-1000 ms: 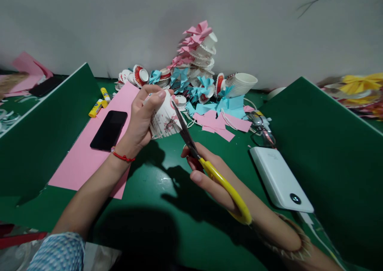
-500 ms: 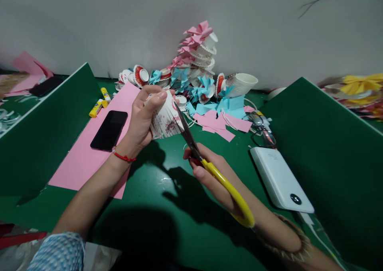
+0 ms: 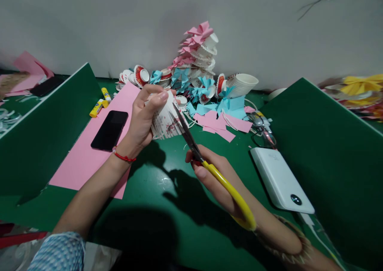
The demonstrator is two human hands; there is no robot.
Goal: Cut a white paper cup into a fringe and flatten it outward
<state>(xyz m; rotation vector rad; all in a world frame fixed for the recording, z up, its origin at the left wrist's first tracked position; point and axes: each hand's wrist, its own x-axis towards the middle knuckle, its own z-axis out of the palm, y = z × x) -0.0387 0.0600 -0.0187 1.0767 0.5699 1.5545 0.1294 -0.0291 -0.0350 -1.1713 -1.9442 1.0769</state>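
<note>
My left hand [image 3: 143, 119] is closed round a white paper cup [image 3: 165, 120] with a red printed pattern, its side cut into a fringe of thin strips. My right hand [image 3: 215, 175] grips yellow-handled scissors [image 3: 209, 168]; their dark blades reach up into the cup's fringed edge. Both hands hover above the green table [image 3: 161, 191], with a red string round my left wrist.
A black phone [image 3: 109, 130] lies on a pink sheet [image 3: 86, 155] at left, beside two glue sticks [image 3: 99, 103]. A heap of cut cups with pink and blue paper bows [image 3: 197, 63] stands by the wall. Glasses [image 3: 261, 132] and a white power bank [image 3: 281, 179] lie right. Green dividers flank both sides.
The scissors and my right hand have edged slightly right and the blades have closed further into the cup's fringe. My left hand keeps the cup in place.
</note>
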